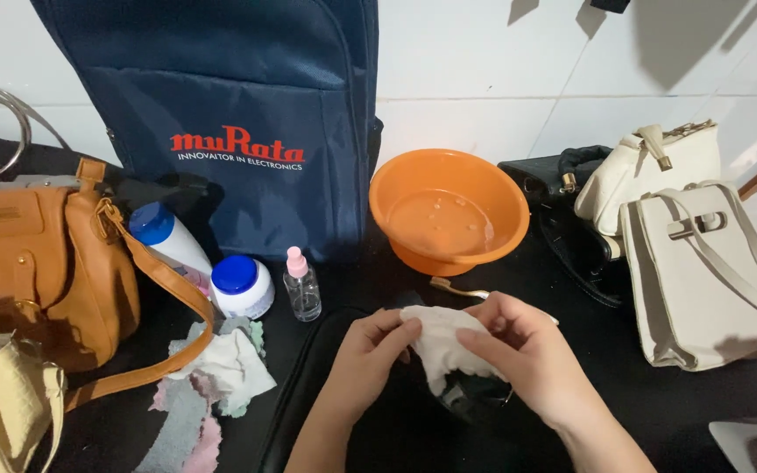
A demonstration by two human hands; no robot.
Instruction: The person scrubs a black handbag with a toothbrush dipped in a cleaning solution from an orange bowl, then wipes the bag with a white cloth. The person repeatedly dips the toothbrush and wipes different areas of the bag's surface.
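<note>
My left hand [368, 355] and my right hand [523, 346] both grip a small white cloth [440, 337] between their fingertips, low in the middle of the head view. The cloth hangs over a black bag [343, 420] that lies flat on the dark table under my hands. A dark metal part of that bag [470, 394] shows just below the cloth. Behind my right hand lies a thin brush handle [453, 287].
An orange basin [449, 215] holding a little water stands behind my hands. A small pink-capped spray bottle [301, 285], a blue-lidded jar [242, 286] and a white bottle [168, 238] stand at left, near crumpled rags [221, 368]. A tan bag [37, 271], navy backpack [238, 114] and cream bags [703, 271] surround them.
</note>
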